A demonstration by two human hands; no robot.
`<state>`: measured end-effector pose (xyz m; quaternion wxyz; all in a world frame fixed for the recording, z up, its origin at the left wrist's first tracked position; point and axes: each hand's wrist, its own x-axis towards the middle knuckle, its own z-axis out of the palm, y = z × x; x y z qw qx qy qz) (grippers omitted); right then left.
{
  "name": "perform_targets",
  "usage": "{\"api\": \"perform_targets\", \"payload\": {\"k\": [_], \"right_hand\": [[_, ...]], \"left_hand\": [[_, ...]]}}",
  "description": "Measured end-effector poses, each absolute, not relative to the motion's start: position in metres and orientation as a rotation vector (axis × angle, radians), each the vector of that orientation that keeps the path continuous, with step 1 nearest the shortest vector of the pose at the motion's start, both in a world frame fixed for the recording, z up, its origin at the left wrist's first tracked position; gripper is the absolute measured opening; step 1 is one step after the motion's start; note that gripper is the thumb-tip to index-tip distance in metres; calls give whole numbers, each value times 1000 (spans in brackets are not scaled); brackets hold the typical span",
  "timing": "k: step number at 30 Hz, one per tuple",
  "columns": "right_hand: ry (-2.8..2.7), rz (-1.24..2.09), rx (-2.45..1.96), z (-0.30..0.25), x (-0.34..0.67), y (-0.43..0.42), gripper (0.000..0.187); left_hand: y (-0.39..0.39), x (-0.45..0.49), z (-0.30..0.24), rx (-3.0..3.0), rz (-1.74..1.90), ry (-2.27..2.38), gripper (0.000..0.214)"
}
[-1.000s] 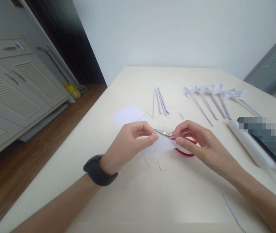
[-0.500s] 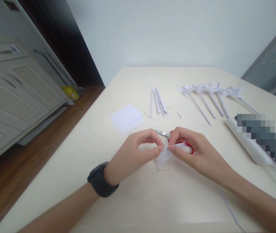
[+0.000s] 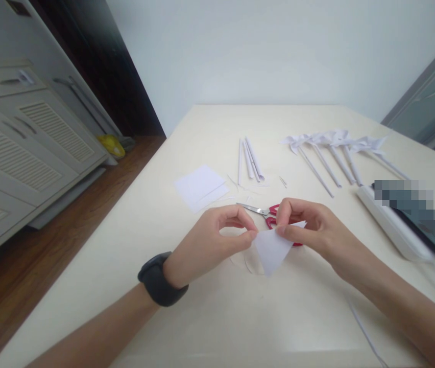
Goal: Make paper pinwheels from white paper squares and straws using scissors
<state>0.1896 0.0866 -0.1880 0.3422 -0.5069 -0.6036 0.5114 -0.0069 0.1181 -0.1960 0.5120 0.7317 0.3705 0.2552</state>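
Both hands pinch one small white paper piece, folded into a triangle that points down toward the table. My left hand, with a dark watch on its wrist, grips the paper's left corner between thumb and fingers. My right hand holds the upper right edge. Red-handled scissors lie shut on the cream table just behind my fingers, partly hidden by my right hand. Round paper cut-outs lie under the triangle.
White square sheets lie at the back left. Rolled paper sticks and several finished paper pinwheels lie further back. A white device with a blurred patch sits at the right. A thin paper strip lies near my right forearm.
The paper went from a flat strip held between both hands to a folded triangle hanging point down. Both hands stayed near the scissors and shifted only slightly.
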Motion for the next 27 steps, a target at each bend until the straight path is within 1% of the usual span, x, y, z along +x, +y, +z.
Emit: {"api": "perform_targets", "payload": {"k": [6,8,12,18,20,22,25,27], "right_hand": [[-1295,1470,-1175,-190,204,91,17],[-1278,1550,-1164,-189,202,91,17],[-1260,1778,-1161,-187,194,90,16],[-1218,1955,-1041,-193,190,90,14],[-1316,1904,-1090,-195,189,89,13],[-1460,1722,-1197,-195,189,89,13],[-1502,1458,-1325,-192,190,89,19],[-1443,1393,-1321,-190,191,90,23]], "left_hand": [[125,-11,-198,1744,625,969,7],[123,-9,-199,1800,692,915,7],[119,-5,-201,1829,882,739,14],[118,-7,-198,1922,904,561,3],[117,-7,-195,1922,891,573,3],[115,-7,-193,1925,860,646,2],[113,-8,-191,1951,812,809,3],[112,-8,-189,1966,778,873,5]]}}
